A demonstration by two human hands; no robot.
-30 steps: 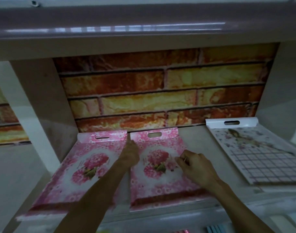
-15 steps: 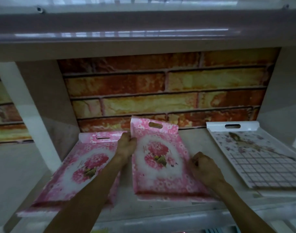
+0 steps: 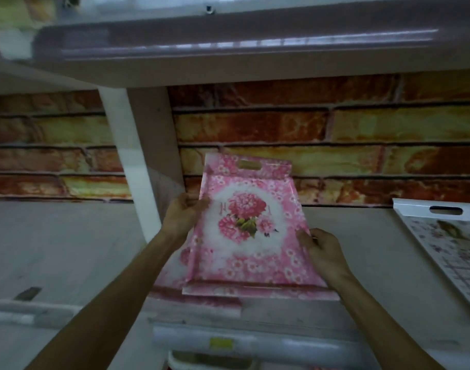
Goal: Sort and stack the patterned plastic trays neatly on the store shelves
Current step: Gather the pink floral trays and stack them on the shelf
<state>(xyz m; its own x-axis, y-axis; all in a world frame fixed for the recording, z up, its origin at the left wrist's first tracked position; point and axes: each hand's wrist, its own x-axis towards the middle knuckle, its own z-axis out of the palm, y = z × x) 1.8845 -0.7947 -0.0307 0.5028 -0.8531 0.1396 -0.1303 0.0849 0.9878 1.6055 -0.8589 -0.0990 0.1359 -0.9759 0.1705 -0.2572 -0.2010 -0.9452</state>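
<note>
1. Pink floral tray (image 3: 251, 231) – held in both hands over the shelf (image 3: 362, 263), far end with the handle slot tilted up toward the brick-pattern back wall (image 3: 322, 129), near end low at the shelf's front.
2. Left hand (image 3: 181, 216) grips the pink floral tray's left rim about halfway along; fingers curled around the edge, thumb lying on the tray's face.
3. Right hand (image 3: 326, 253) holds the pink floral tray's right rim nearer the front end; fingers (image 3: 304, 236) bent and pinching the rim.
4. Second pink tray (image 3: 175, 279) lies flat on the shelf under and to the left of the pink floral tray – only its left and front strips show, the rest covered.
5. Whether the pink floral tray's near end touches the second pink tray – cannot tell.
6. White tray (image 3: 447, 249) with a grid and small-flower print lies on the shelf well to the right of the pink floral tray, its handle slot toward the back wall, partly cut by the frame edge.
7. White upright post (image 3: 129, 166) stands left of the pink floral tray, just beyond the left hand.
8. Upper shelf (image 3: 241, 54) spans overhead, above the pink floral tray.
</note>
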